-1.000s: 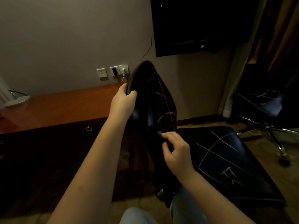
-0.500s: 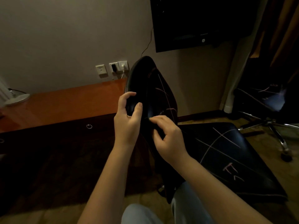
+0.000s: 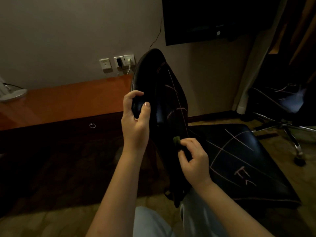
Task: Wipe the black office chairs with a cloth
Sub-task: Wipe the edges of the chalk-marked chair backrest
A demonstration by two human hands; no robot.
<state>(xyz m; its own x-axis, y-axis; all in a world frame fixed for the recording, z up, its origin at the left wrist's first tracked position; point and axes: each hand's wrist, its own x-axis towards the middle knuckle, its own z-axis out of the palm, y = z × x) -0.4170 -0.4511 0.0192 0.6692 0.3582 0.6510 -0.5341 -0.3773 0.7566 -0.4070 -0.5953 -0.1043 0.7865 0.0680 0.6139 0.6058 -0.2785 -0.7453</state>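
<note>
Lower now: my right hand (image 3: 193, 158) has slid down the chair backrest (image 3: 159, 86).
It pinches the green cloth (image 3: 176, 139) against the leather; my left hand (image 3: 135, 120) grips the backrest's edge.

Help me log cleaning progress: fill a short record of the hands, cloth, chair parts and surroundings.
backrest: black, upright, pale lines drawn on it
seat: black, pale crossing lines and marks on it
left hand: grips the backrest's left edge
right hand: pinches a small green cloth at the lower backrest
second chair: far right, dim, chrome base, pale lines too
desk: wooden, behind the backrest at left
</note>
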